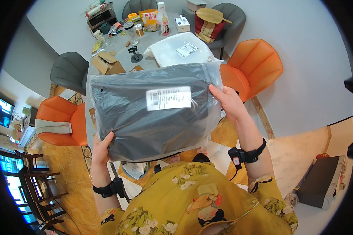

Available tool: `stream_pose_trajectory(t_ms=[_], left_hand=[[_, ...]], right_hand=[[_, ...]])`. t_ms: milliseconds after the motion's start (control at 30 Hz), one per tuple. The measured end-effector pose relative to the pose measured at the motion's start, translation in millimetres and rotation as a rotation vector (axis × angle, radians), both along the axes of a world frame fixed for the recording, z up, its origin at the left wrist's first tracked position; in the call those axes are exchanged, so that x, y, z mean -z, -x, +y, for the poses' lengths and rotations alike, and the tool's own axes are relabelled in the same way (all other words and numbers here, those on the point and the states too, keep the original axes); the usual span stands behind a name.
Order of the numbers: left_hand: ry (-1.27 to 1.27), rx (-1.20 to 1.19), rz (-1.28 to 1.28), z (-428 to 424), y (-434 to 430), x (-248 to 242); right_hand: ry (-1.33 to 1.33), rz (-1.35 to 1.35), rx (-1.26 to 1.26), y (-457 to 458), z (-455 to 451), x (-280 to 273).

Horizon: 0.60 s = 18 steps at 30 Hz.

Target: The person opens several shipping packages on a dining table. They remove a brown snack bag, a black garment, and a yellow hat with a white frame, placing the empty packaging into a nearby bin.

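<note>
A frosted plastic bag with dark folded contents [129, 117] is held up between both hands, over the near part of the grey table [91, 123]. My left hand [102, 147] grips its lower left corner, thumb on top. On the right edge, my right hand [228, 100] pinches the clear plastic margin. A white label [168, 98] with printed writing and a barcode shows through or on the bag's upper side. The fingers beneath the bag are hidden. Just beyond lies a white wrapped package [176, 44] that also bears a label.
Behind stand a glass jar [131, 35], a white bottle [163, 20], a tissue box [182, 24] and a small black stand [136, 57]. An opened cardboard box [108, 63] lies at the left. Orange chairs [259, 64] flank the table. A bin [136, 169] sits below the bag.
</note>
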State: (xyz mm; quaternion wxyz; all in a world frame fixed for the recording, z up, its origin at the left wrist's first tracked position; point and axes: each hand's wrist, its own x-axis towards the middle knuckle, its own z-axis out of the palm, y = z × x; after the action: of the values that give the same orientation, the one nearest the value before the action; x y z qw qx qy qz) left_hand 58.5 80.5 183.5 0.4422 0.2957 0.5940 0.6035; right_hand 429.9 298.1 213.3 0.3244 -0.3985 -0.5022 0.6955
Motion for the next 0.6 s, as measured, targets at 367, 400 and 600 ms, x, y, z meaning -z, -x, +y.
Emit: stream_pose_trajectory(t_ms=[367,400,600], left_hand=[[0.313,-0.096,1.222,82.5,-2.0,79.8],[0.149,-0.035,1.258,90.8,-27.3,82.3],[0.135,0.382,1.373,144.4,-190.7,109.9]], right_hand=[[0.273,-0.595,-0.299,-17.6,-43.7,164.3],[0.149,-0.709,-0.450,-27.6,-37.1,167.2],[-0.342,-0.596,-0.303,-54.0,34.4,147.7]])
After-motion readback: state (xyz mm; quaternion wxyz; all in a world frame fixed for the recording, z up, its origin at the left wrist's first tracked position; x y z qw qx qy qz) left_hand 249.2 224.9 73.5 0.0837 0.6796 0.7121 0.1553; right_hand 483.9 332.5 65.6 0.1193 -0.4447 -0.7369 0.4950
